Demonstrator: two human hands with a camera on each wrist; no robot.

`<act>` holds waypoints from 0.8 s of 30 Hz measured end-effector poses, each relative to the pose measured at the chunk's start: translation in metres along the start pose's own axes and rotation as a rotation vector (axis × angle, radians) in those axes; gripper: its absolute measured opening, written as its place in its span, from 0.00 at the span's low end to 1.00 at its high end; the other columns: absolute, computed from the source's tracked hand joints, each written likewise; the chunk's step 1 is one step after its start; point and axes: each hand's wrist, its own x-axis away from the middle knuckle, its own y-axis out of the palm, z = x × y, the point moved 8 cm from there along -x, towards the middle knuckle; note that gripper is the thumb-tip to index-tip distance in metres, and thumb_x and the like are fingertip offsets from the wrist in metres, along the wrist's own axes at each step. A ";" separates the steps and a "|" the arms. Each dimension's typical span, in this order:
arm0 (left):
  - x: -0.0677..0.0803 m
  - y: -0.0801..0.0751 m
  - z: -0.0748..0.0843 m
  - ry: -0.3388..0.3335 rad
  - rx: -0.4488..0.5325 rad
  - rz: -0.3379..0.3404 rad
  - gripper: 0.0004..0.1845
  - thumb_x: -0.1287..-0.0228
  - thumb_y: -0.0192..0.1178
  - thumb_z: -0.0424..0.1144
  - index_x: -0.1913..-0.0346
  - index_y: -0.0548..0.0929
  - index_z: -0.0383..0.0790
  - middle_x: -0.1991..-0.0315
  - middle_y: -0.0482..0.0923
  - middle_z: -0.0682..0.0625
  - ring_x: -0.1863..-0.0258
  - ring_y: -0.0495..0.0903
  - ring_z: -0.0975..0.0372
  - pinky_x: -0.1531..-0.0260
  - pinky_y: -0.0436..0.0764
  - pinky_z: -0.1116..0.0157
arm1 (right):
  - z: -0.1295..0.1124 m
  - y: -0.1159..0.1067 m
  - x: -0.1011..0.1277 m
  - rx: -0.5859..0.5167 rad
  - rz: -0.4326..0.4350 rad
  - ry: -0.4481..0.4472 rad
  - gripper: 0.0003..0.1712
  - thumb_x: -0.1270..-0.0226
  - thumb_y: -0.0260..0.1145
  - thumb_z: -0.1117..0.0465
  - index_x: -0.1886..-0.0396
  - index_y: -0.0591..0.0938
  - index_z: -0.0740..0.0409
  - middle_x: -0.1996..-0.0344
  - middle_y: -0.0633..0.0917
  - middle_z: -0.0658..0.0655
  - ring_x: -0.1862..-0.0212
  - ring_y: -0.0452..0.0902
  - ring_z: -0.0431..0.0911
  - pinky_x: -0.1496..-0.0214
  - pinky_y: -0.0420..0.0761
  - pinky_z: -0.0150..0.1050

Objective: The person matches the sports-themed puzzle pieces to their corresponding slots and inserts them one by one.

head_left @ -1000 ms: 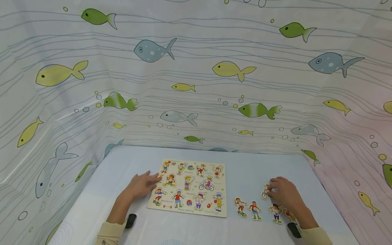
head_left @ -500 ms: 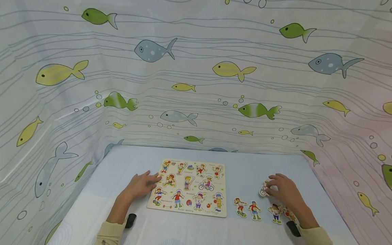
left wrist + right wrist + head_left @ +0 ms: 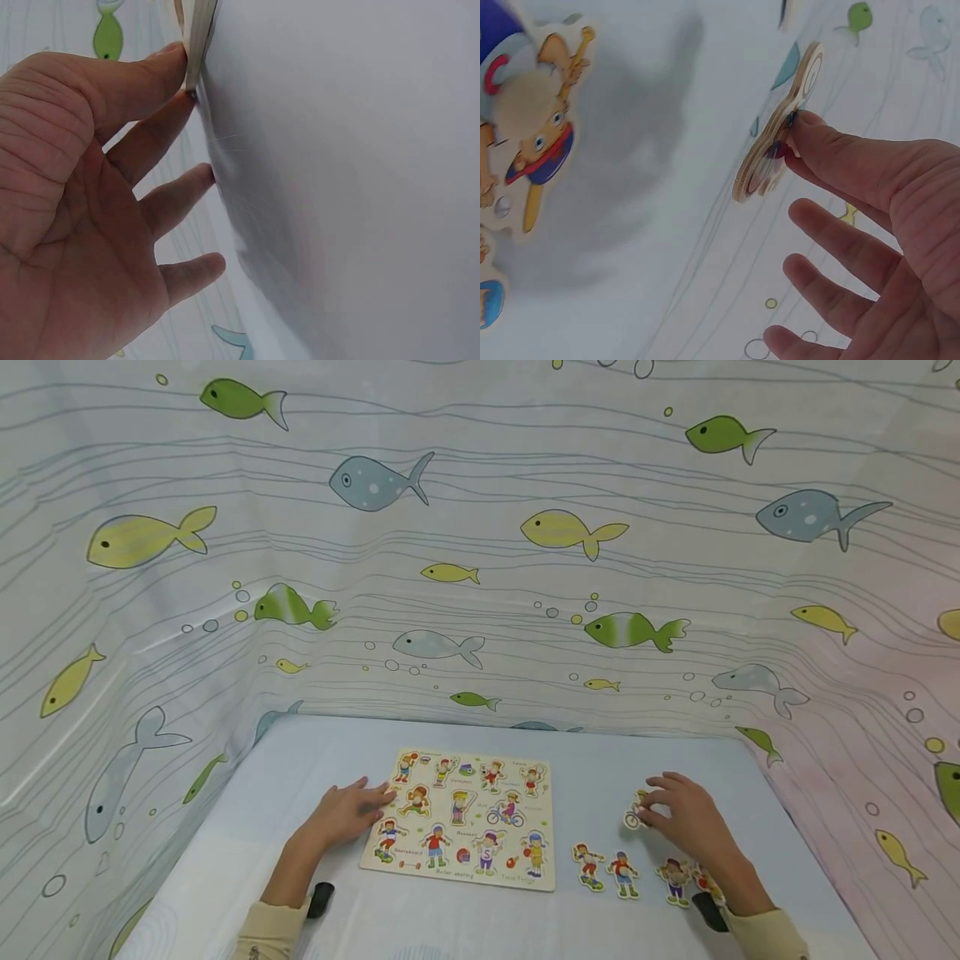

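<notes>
The wooden picture puzzle board (image 3: 480,881) lies on the table, showing several sports figures. At its left side rests my left hand (image 3: 347,812), fingers extended; thumb (image 3: 161,71) and index fingertip touch the board's edge (image 3: 196,45) in the left wrist view. My right hand (image 3: 686,814) pinches a puzzle piece (image 3: 635,810) with a cyclist on it between thumb and index finger. The right wrist view shows this piece (image 3: 780,124) nearly edge-on above the table, the other fingers spread apart below it.
Loose figure pieces lie right of the board: a skateboarder (image 3: 588,867), a roller skater (image 3: 623,875) and a baseball player (image 3: 674,882). Another piece (image 3: 707,883) is partly hidden under the right wrist. A fish-patterned curtain (image 3: 495,610) surrounds the table (image 3: 420,927).
My right hand has lifted the cyclist piece and moved it left and slightly away, toward the board. The left hand and the board have stayed where they were.
</notes>
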 end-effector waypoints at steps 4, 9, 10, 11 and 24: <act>0.001 0.000 -0.001 -0.008 -0.005 -0.007 0.20 0.35 0.65 0.38 0.40 0.82 0.45 0.35 0.74 0.47 0.32 0.63 0.38 0.40 0.53 0.27 | -0.010 0.000 -0.004 -0.007 0.012 -0.026 0.04 0.47 0.78 0.59 0.71 0.89 0.50 0.49 0.84 0.62 0.38 0.70 0.65 0.38 0.66 0.66; 0.001 0.000 0.000 -0.003 -0.009 -0.004 0.20 0.35 0.65 0.38 0.39 0.82 0.44 0.35 0.74 0.47 0.32 0.63 0.38 0.41 0.53 0.27 | -0.022 0.003 -0.010 -0.022 0.019 -0.044 0.05 0.47 0.78 0.59 0.70 0.89 0.49 0.49 0.84 0.61 0.37 0.70 0.64 0.38 0.66 0.66; 0.001 0.000 0.000 -0.006 -0.006 -0.005 0.20 0.35 0.65 0.38 0.39 0.82 0.45 0.35 0.74 0.47 0.32 0.63 0.38 0.40 0.53 0.27 | -0.024 0.004 -0.012 -0.023 0.020 -0.049 0.05 0.47 0.79 0.59 0.70 0.90 0.49 0.49 0.85 0.60 0.37 0.70 0.64 0.38 0.66 0.66; 0.001 0.000 0.000 -0.007 -0.005 -0.005 0.20 0.35 0.65 0.38 0.39 0.82 0.45 0.35 0.74 0.47 0.32 0.63 0.38 0.40 0.53 0.27 | -0.027 0.005 -0.013 -0.024 0.021 -0.054 0.05 0.47 0.79 0.59 0.70 0.90 0.50 0.49 0.85 0.60 0.37 0.70 0.63 0.37 0.66 0.66; 0.001 -0.002 0.004 0.014 0.000 -0.003 0.20 0.36 0.65 0.37 0.40 0.83 0.43 0.36 0.75 0.45 0.33 0.64 0.36 0.42 0.54 0.27 | -0.058 0.007 -0.031 -0.059 0.036 -0.074 0.07 0.47 0.79 0.58 0.68 0.90 0.51 0.47 0.84 0.58 0.35 0.69 0.59 0.35 0.65 0.63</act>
